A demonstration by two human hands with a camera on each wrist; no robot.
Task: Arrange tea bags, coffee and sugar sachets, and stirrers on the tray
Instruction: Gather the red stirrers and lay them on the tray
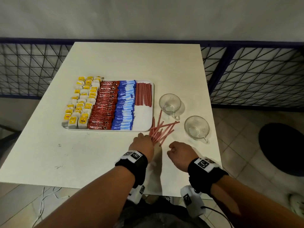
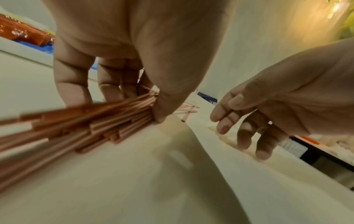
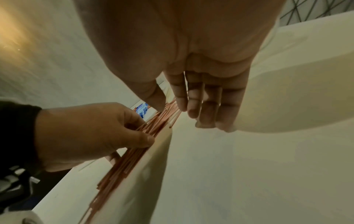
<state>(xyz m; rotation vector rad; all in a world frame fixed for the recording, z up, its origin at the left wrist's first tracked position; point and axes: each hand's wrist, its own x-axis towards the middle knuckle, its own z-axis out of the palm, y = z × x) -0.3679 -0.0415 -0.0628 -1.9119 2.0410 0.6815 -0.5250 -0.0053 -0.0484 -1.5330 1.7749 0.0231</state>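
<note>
A white tray point(image 1: 143, 117) holds rows of yellow tea bags point(image 1: 82, 102), red coffee sachets point(image 1: 105, 106), blue sugar sachets point(image 1: 125, 106) and a neat row of red stirrers point(image 1: 143, 94). Loose stirrers point(image 1: 162, 129) lie fanned on the table by the tray's front right corner. My left hand point(image 1: 143, 142) pinches a bundle of these stirrers point(image 2: 86, 124) between thumb and fingers, low over the table. My right hand point(image 1: 177, 153) hovers just to the right, its fingers point(image 3: 201, 106) relaxed, pointing down and holding nothing.
Two glass cups point(image 1: 170, 102) point(image 1: 196, 127) stand to the right of the tray, close behind the loose stirrers. The white table point(image 1: 82, 153) ends near my wrists. A blue mesh railing point(image 1: 255, 74) runs behind, and a dark round seat point(image 1: 283, 148) sits at the right.
</note>
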